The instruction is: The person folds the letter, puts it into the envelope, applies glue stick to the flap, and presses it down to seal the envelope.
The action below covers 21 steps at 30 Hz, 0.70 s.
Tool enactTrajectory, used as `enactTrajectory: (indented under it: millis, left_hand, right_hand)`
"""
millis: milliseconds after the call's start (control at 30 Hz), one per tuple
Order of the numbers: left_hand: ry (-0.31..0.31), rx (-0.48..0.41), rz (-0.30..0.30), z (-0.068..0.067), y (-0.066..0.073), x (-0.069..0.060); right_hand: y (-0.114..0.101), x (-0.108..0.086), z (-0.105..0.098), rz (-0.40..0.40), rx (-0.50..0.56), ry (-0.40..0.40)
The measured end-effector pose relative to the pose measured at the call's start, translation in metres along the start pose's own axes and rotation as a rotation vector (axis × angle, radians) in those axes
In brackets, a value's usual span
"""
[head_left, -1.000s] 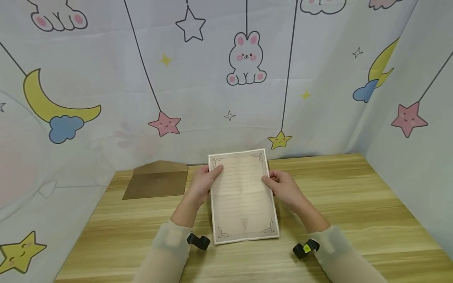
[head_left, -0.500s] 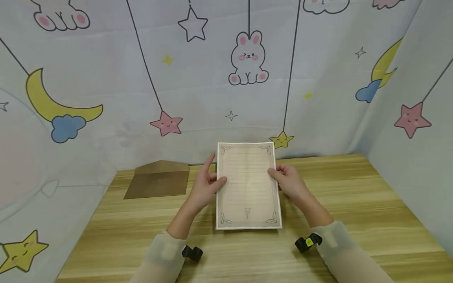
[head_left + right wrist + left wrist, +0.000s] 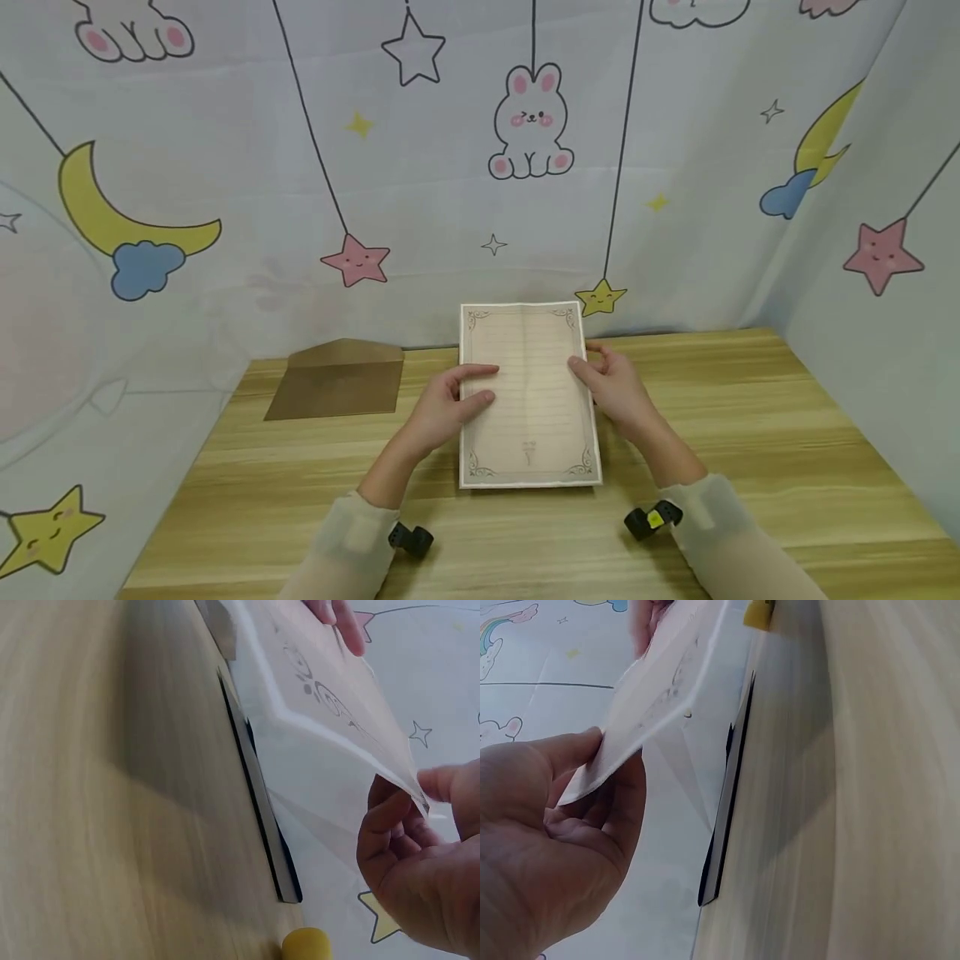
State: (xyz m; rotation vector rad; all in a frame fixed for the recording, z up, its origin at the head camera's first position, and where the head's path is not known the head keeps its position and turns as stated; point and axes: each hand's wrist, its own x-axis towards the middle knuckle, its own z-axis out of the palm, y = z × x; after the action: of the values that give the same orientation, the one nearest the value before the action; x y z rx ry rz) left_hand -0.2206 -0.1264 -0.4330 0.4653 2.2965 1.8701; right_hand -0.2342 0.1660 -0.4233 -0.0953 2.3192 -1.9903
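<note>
A lined sheet of letter paper (image 3: pixel 527 400) with an ornate grey border is held up over the table in the head view, a crease running down its middle. My left hand (image 3: pixel 438 410) grips its left edge, thumb and index finger on the front; the left wrist view shows other fingers curled behind the paper. At the right edge, my right hand (image 3: pixel 618 392) pinches the sheet, thumb in front and curled fingers behind. Both wrist views show a thin, dark-edged flat object (image 3: pixel 724 817) at the table's back edge, hidden behind the paper in the head view.
A brown envelope (image 3: pixel 337 387) with its flap up lies at the back left of the wooden table (image 3: pixel 750 467). A printed cloth (image 3: pixel 435 183) hangs behind the table. A yellow rounded thing (image 3: pixel 306 945) shows low in the right wrist view.
The paper has moved up and slightly right and stands straighter. My left hand has slid lower along its edge; its index finger lifted away, then came onto the front. The right hand keeps its hold.
</note>
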Motion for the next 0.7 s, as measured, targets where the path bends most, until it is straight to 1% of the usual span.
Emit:
enactTrajectory:
  millis: [67, 167, 233, 300, 400, 500, 567, 700]
  left_hand:
    - [0.030, -0.013, -0.007, -0.0004, -0.0005, 0.0001]
    - [0.068, -0.030, -0.011, -0.0016, -0.0005, 0.0005]
    - [0.082, -0.044, -0.012, -0.0025, -0.0005, 0.0005]
    - [0.091, -0.050, -0.005, -0.0031, -0.0003, 0.0001]
    - [0.091, -0.057, -0.005, -0.0039, -0.0001, -0.0002]
    - [0.100, -0.057, -0.010, -0.0046, 0.0003, -0.0003]
    - [0.118, -0.057, -0.021, -0.0051, 0.0005, -0.0001]
    - [0.151, -0.049, -0.032, -0.0055, 0.0017, 0.0001]
  right_hand:
    - [-0.0008, -0.0004, -0.0008, -0.052, 0.012, -0.036]
    - [-0.0031, -0.0018, -0.0038, -0.136, 0.034, -0.115]
    - [-0.0047, -0.0031, -0.0059, -0.182, 0.023, -0.155]
    - [-0.0056, -0.0042, -0.0073, -0.211, -0.003, -0.175]
    - [-0.0061, -0.0051, -0.0078, -0.228, -0.072, -0.167]
    - [-0.0053, -0.0054, -0.0078, -0.228, -0.128, -0.165]
    - [-0.0040, -0.0051, -0.0080, -0.221, -0.143, -0.163]
    - [-0.0010, -0.0037, -0.0095, -0.207, -0.139, -0.162]
